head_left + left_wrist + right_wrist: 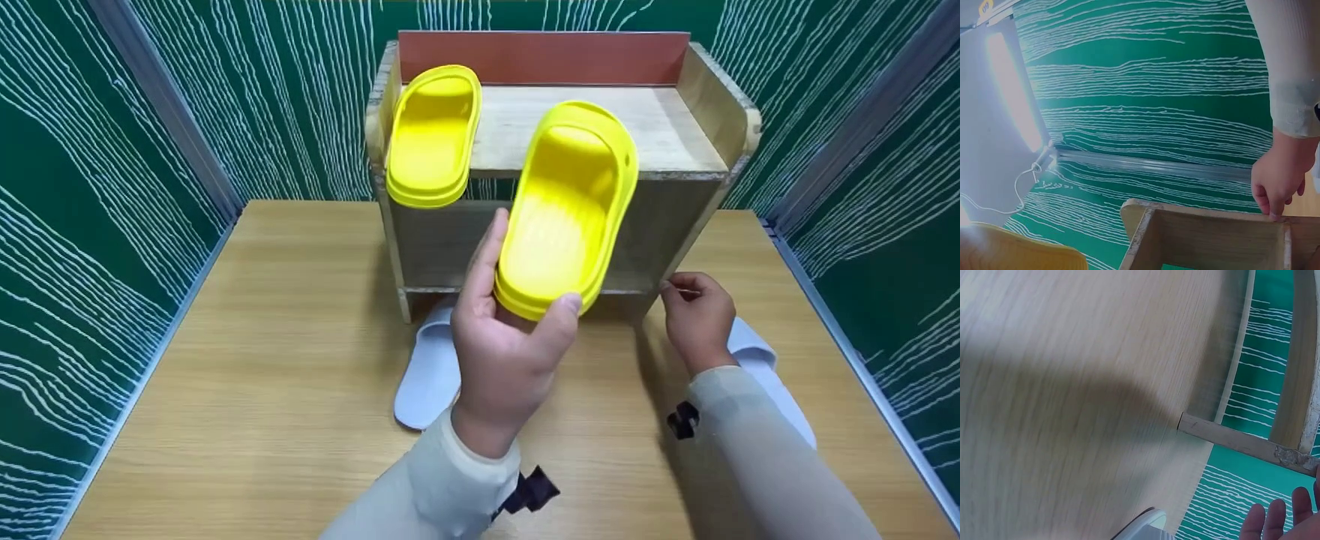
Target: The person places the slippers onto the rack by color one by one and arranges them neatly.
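Observation:
My left hand (506, 360) holds a yellow slipper (559, 232) by its heel end, thumb on one side and fingers on the other, in front of a small wooden shelf (600, 142). The slipper's toe points away, toward the top board; its edge (1016, 250) shows in the left wrist view. A matching yellow slipper (431, 150) lies on the left of that board, its heel at the front edge. Low at the shelf's right side panel, my right hand (697, 315) pinches the edge; the left wrist view shows this hand (1280, 174) with its thumb against the wood.
A pale slipper (427, 379) lies on the wood-grain floor (285, 360) left of my left forearm. Another pale slipper (754, 349) is partly hidden behind my right sleeve. Green walls (90, 262) with white lines enclose three sides. A reddish back panel (544, 56) tops the shelf.

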`<state>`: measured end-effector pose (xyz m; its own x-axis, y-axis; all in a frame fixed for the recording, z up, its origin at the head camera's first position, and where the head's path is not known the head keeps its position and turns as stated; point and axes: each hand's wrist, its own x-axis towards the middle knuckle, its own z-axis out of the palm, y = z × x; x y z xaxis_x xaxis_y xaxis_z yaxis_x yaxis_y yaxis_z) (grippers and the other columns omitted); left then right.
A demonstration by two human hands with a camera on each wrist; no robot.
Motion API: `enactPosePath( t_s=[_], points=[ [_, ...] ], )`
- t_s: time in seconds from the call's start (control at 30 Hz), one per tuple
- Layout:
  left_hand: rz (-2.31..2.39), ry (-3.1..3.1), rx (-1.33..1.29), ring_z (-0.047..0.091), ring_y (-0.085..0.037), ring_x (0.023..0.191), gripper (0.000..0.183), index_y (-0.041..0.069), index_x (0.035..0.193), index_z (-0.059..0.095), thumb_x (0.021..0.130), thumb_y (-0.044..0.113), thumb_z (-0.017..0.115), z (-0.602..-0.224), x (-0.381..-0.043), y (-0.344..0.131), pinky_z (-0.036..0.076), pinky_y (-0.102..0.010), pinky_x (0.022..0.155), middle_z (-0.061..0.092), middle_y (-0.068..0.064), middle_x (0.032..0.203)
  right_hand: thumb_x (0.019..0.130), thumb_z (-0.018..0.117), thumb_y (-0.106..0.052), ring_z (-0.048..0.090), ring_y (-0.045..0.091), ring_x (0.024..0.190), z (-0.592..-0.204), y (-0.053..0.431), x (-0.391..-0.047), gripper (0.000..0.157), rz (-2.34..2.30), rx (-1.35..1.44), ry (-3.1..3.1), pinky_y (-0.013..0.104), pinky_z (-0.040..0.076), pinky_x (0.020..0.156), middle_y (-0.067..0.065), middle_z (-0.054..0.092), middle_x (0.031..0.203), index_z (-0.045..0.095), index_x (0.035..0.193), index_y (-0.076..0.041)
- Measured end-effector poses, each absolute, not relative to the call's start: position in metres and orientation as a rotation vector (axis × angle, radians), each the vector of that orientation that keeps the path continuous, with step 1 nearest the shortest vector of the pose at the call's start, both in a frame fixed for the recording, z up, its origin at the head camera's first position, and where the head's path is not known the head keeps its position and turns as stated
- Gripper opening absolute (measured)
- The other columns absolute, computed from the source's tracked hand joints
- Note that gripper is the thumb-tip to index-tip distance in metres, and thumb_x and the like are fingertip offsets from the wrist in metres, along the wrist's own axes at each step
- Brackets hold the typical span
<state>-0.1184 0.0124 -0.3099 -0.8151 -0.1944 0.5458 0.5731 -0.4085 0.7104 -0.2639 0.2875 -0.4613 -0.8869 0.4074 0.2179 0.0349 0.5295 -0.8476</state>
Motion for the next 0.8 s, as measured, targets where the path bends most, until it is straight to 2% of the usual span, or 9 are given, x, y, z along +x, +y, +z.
enactPosePath(
  t_s=[0.47, 0.8],
  points=[
    [-2.039, -1.453, -0.363, 0.055, -0.022, 0.136, 0.088, -0.002, 0.16, 0.037, 0.082, 0.001, 0.076, -0.31, -0.15, 0.023, 0.05, -0.039, 0.114, 0.045, -0.015, 0.159, 0.103, 0.066, -0.021, 0.062, 0.012, 0.102, -0.457, 0.288, -0.262, 0.024, 1.332, -0.402, -2.424, 0.018, 0.051, 0.082, 0.009, 0.07, 0.118, 0.073, 0.118, -0.003],
    [-2.043, -1.476, -0.295, 0.056, -0.021, 0.132, 0.089, 0.001, 0.162, 0.035, 0.083, 0.004, 0.078, -0.308, -0.172, 0.027, 0.053, -0.034, 0.109, 0.047, -0.012, 0.155, 0.106, 0.063, -0.024, 0.061, 0.017, 0.111, -0.455, 0.289, -0.263, 0.027, 1.354, -0.44, -2.479, 0.02, 0.052, 0.086, 0.009, 0.068, 0.125, 0.071, 0.123, -0.006]
  ],
)
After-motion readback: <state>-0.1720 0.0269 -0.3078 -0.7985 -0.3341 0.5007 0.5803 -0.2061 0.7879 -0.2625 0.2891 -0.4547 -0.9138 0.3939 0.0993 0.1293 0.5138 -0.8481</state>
